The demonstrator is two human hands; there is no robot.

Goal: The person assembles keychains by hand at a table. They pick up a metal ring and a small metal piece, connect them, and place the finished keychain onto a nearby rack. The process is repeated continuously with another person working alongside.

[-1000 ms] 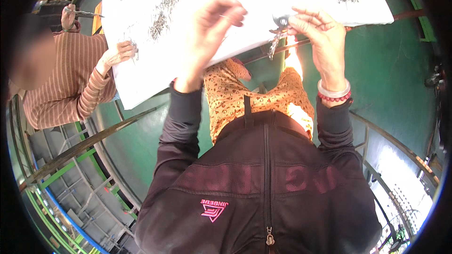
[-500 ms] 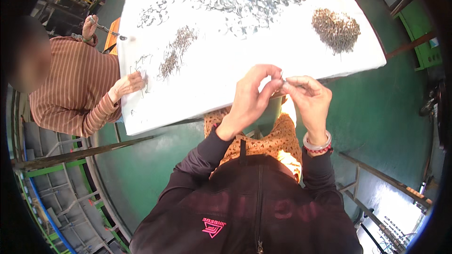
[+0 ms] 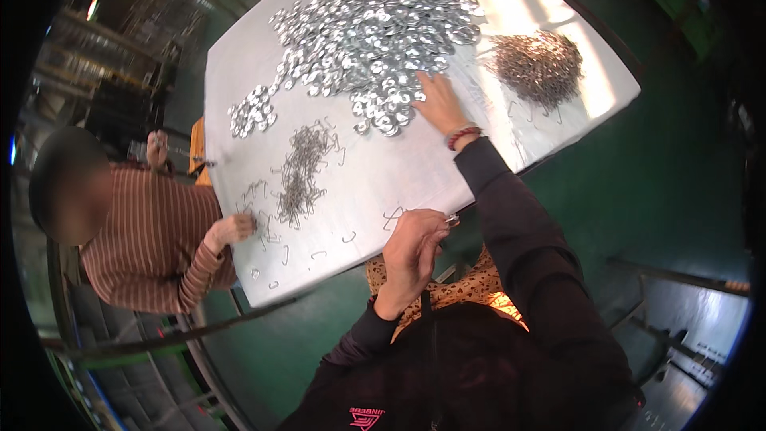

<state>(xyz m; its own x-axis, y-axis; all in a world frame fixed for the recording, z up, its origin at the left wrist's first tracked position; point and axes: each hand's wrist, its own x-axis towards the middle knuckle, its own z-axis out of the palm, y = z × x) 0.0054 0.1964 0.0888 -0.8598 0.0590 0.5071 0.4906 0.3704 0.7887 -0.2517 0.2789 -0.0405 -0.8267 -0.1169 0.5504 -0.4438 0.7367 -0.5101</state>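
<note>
My right hand (image 3: 440, 105) reaches over the table, fingers stretched out and touching the near right edge of a big pile of shiny round metal discs (image 3: 375, 24). Close to the table's front edge, my left hand (image 3: 415, 249) is closed, pinching a small shiny metal piece (image 3: 452, 220). The fingers partly cover that piece, so its exact shape is hidden. Beside this hand lie a few loose bent wire hooks (image 3: 393, 217). Farther left there is a heap of thin wire hooks (image 3: 302, 175).
A larger brownish heap of wire hooks (image 3: 538, 68) sits at the right on the white-covered table (image 3: 359, 168). A smaller disc group (image 3: 253, 112) lies left. A co-worker in a striped top (image 3: 163, 231) sits at the left edge, one hand (image 3: 231, 231) by loose hooks.
My hands were together in front of me; now the right has gone forward to the discs, while the left stays near the edge. The view has tilted and darkened.
</note>
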